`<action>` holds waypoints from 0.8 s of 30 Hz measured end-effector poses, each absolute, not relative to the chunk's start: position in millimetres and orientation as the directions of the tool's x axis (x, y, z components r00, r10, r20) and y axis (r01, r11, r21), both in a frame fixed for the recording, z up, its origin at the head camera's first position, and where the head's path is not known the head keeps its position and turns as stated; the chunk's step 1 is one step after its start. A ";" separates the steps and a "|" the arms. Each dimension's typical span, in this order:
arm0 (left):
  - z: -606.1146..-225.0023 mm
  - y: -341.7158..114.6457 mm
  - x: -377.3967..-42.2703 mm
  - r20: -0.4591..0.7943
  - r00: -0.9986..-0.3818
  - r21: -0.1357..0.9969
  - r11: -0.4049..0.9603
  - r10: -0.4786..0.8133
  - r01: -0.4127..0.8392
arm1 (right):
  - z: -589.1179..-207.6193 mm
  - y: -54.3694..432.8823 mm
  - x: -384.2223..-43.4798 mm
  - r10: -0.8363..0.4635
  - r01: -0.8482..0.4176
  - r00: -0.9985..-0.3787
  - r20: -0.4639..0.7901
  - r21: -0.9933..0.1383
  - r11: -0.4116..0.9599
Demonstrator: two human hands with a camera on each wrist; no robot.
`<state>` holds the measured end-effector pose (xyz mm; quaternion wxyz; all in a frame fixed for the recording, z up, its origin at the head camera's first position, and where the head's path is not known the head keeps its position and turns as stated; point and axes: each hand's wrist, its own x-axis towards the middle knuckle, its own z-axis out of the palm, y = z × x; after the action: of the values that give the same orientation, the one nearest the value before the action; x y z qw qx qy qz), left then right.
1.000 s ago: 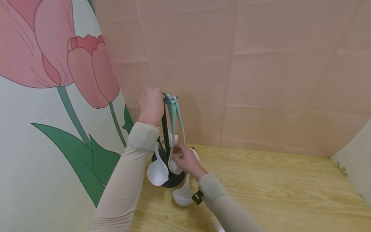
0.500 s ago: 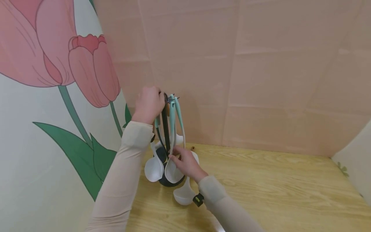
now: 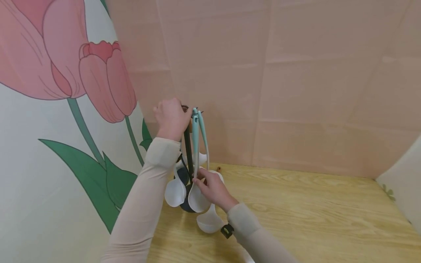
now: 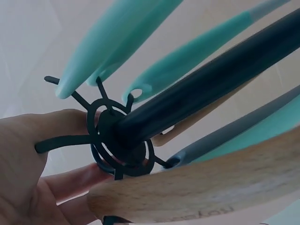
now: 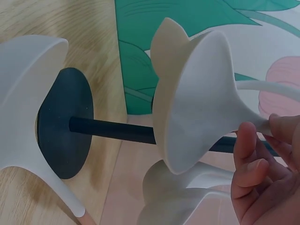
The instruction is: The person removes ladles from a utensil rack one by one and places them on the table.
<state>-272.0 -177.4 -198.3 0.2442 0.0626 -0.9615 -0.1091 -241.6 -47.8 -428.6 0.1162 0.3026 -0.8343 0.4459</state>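
A dark utensil stand (image 3: 188, 151) has several utensils hanging from its hooks. At its top, my left hand (image 3: 172, 118) grips the hook ring, with fingers curled behind it in the left wrist view. Lower down, my right hand (image 3: 215, 188) pinches the neck of a white ladle (image 5: 201, 101) between thumb and fingers. That ladle's teal handle (image 3: 195, 137) runs up to the hooks. Another white ladle (image 3: 175, 191) hangs at the stand's left. A wooden handle (image 4: 197, 187) passes close below the ring in the left wrist view.
A white ladle (image 3: 208, 222) with a wooden handle lies on the wood-grain table (image 3: 296, 212) before the stand's round base (image 5: 61, 136). A tulip-patterned wall (image 3: 23, 175) stands close on the left. Pink sheeting (image 3: 296, 91) covers the back.
The hanging utensils have shifted round the stand. My left hand moved left, then back right at the top. My right hand and its ladle sit slightly lower.
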 end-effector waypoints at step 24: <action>-202.3 -175.4 -272.3 0.492 -0.859 0.259 0.966 -0.139 -0.008 | -429.2 -25.7 -228.9 -0.363 -0.559 -0.826 0.430 -0.700 0.444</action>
<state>-272.3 -175.4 -202.3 0.2626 0.0384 -0.9560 -0.1247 -228.9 -25.7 -429.2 0.1088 0.2738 -0.8428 0.4505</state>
